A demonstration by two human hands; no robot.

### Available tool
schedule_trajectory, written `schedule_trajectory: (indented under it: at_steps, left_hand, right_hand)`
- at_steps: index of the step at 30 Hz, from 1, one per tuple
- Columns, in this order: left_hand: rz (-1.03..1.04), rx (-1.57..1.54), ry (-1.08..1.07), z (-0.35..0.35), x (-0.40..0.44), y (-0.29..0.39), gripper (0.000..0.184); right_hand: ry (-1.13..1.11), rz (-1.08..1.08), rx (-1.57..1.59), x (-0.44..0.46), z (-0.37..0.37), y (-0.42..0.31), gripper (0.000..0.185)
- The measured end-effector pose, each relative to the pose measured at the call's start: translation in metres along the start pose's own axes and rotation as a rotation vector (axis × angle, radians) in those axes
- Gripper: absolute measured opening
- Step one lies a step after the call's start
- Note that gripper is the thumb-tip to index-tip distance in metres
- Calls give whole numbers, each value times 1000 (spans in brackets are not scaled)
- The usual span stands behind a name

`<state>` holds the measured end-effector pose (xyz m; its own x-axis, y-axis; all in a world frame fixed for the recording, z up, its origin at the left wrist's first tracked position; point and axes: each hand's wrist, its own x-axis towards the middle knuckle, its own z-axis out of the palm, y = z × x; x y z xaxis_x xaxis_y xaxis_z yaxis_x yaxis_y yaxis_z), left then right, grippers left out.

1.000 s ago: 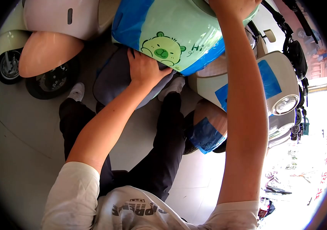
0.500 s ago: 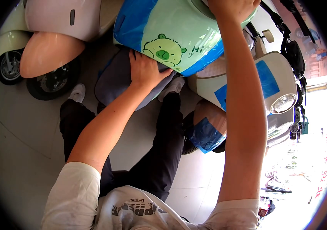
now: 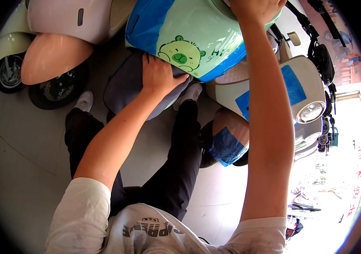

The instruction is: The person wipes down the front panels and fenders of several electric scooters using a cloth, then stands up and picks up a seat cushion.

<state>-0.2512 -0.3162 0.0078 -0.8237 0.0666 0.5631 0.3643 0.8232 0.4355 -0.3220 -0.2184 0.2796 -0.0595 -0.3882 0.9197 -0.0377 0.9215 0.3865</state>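
Note:
A mint-green scooter front panel (image 3: pixel 212 34) faces me, with a cartoon bear and "Hi" on it. Blue film (image 3: pixel 153 19) covers parts of the panel. Just under its lower edge, my left hand (image 3: pixel 159 76) lies flat on a dark grey, rounded cover or mudguard (image 3: pixel 125 86), thumb stretched out to the right. A strip of light green shows along that part's lower edge. My right hand (image 3: pixel 258 8) is at the top of the panel, by a round rim, and is cut off by the frame edge. Its fingertips and anything in them are hidden.
On the left stand a pink-and-peach scooter (image 3: pixel 57 59) and a pale green one (image 3: pixel 6 46). A cream scooter (image 3: pixel 269 93) with blue film is close on the right, with more behind it. My feet are on the grey tiled floor (image 3: pixel 28 169). Bright daylight enters at right.
The view has shifted very slightly. Both hands stay at nearly the same places on the scooter.

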Motion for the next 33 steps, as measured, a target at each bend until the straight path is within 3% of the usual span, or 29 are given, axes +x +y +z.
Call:
schedule_trajectory:
  at_steps: [17,19,26,29,31,33]
  left_hand:
    - [63,-87,54,-6,6,-19,87]
    - [70,-132,-45,-10,9,-24,92]
    - [101,-134,17,1,15,-44,94]
    - [83,-232,-46,-3,20,-53,95]
    - [-1,-282,-244,-10,24,-58,96]
    - [-18,-274,-281,-10,27,-63,96]
  right_hand:
    - [6,-8,12,0,1,0,66]
    - [10,-13,11,0,1,-1,66]
    - [-6,-1,12,0,0,-1,66]
    - [-6,-3,11,0,0,-1,66]
    - [-5,-3,9,1,-1,-1,66]
    - [-10,0,16,1,-2,1,65]
